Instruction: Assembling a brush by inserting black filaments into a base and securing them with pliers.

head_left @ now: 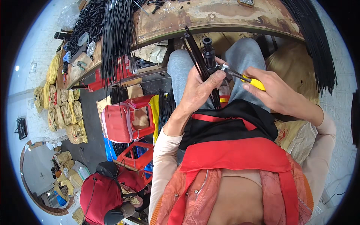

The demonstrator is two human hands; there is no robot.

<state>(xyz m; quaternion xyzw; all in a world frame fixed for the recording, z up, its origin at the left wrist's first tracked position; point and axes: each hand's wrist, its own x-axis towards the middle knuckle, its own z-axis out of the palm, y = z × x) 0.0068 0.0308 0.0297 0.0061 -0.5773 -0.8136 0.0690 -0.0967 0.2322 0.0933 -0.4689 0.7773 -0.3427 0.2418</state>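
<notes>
My left hand (198, 90) is closed around several thin black rods or cables (195, 52) and a black cylindrical fitting (208, 52) with a round open top. The fitting stands nearly upright above my lap. In my right hand (275, 90) is a screwdriver (257, 84) with a yellow handle, gripped between thumb and fingers. Its dark shaft points left, toward a small silvery metal piece (224, 68) on the side of the fitting, beside my left thumb. Whether the tip sits in a screw is too small to tell.
A worn wooden table (180, 22) lies ahead. Bundles of black cables hang over it at left (117, 41) and right (318, 52). Black parts (88, 24) are heaped at far left. Red stools (118, 123) and stacked sacks (62, 108) stand to the left.
</notes>
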